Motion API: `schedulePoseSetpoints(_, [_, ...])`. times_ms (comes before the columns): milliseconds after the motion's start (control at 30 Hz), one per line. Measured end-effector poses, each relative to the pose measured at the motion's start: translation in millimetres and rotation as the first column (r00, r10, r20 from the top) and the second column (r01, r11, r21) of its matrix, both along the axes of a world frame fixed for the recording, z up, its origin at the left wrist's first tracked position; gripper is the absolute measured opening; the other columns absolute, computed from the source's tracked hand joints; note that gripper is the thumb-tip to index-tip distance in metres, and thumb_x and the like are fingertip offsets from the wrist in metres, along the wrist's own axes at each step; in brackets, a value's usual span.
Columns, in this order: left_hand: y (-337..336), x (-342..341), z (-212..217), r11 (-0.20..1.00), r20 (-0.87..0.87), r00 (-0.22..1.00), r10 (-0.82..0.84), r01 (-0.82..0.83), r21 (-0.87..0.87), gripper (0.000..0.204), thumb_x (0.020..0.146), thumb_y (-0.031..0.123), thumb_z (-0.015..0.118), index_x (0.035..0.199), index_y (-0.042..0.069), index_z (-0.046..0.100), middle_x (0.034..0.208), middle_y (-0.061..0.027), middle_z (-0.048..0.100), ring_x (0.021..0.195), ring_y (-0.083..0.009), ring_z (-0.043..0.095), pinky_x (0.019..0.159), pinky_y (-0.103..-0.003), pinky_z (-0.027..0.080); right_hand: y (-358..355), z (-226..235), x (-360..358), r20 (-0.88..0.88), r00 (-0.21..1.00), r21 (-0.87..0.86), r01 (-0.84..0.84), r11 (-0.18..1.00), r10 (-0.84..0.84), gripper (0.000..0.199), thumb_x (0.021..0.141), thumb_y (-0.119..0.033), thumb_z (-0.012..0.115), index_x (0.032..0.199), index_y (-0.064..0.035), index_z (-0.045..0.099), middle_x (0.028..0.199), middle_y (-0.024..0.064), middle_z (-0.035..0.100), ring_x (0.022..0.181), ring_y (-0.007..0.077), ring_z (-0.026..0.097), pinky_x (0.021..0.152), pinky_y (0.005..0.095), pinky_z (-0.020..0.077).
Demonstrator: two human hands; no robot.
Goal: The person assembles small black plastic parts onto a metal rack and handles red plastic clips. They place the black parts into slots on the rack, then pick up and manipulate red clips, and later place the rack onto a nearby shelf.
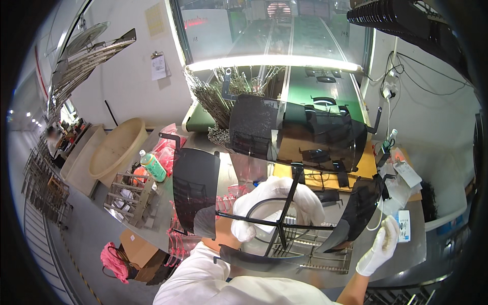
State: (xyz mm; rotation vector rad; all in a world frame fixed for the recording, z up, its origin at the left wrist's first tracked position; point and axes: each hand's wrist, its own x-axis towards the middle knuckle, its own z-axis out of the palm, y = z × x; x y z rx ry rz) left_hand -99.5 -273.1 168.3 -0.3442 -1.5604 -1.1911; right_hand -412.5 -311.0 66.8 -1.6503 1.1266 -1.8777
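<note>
My left hand point(274, 187), in a white glove, reaches behind the spokes of a black rack point(281, 223). Its fingers curl round toward the rack's middle; the exact grip is partly hidden by the bars. Dark, see-through curved panels sit around the rack: a wide one point(300, 129) at the far side, one point(195, 188) on the left, one point(356, 216) on the right and one point(259, 259) close to me. Off to the right, my gloved right hand point(382, 245) is raised with fingers stretched upward and holds nothing. It is beside a white and blue box point(403, 226).
Bundled metal wire hooks point(218, 101) stand behind the rack, near a green conveyor point(300, 91) under a bright tube light. A green bottle point(152, 165), a metal rack point(129, 198) and a beige tub point(117, 147) are on the left. Yellow trays point(290, 175) lie beyond my left hand.
</note>
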Motion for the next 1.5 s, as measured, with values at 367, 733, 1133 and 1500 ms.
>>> schedulePoseSetpoints(367, [-4, 0, 1, 0.998, -0.013, 0.999, -0.050, 0.050, 0.024, 0.109, 0.059, 0.039, 0.092, 0.141, -0.013, 0.042, 0.124, -0.0316, 0.058, 0.103, -0.0325, 0.065, 0.088, -0.039, 0.052, 2, 0, 0, 0.007, 1.000, 0.006, -0.005, 1.000, 0.005, 0.031, 0.095, 0.008, 0.052, 0.122, 0.0029, 0.065, 0.131, 0.0114, 0.058, 0.115, 0.0203, 0.058, 0.102, 0.0324, 0.0476])
schedulePoseSetpoints(733, [-13, 4, 26, 0.994, -0.126, 0.991, 0.049, -0.035, 0.107, 0.107, 0.056, 0.051, 0.086, 0.135, -0.009, 0.047, 0.121, -0.0324, 0.057, 0.113, -0.0403, 0.062, 0.080, -0.036, 0.056, 2, 0, -1, 0.001, 1.000, -0.007, 0.001, 1.000, -0.001, 0.030, 0.095, 0.007, 0.053, 0.122, 0.0030, 0.066, 0.131, 0.0115, 0.058, 0.115, 0.0201, 0.059, 0.101, 0.0320, 0.0480])
schedulePoseSetpoints(1133, [2, 4, 43, 0.872, 0.157, 0.951, 0.268, -0.308, 0.381, 0.089, 0.067, 0.055, 0.085, 0.123, -0.007, 0.054, 0.116, -0.0291, 0.063, 0.101, -0.0303, 0.069, 0.085, -0.031, 0.057, 1, 2, -1, -0.023, 0.999, -0.010, 0.025, 1.000, -0.025, 0.029, 0.096, 0.008, 0.052, 0.122, 0.0038, 0.065, 0.131, 0.0120, 0.059, 0.113, 0.0205, 0.059, 0.101, 0.0320, 0.0488])
schedulePoseSetpoints(1500, [16, -12, 52, 0.815, 0.212, 0.920, 0.330, -0.391, 0.427, 0.084, 0.081, 0.053, 0.082, 0.128, -0.009, 0.051, 0.113, -0.0366, 0.061, 0.098, -0.0269, 0.066, 0.083, -0.026, 0.054, 0, 2, -2, -0.023, 0.999, -0.036, 0.036, 0.999, -0.037, 0.028, 0.095, 0.008, 0.053, 0.121, 0.0049, 0.065, 0.129, 0.0131, 0.060, 0.112, 0.0213, 0.060, 0.099, 0.0326, 0.0498])
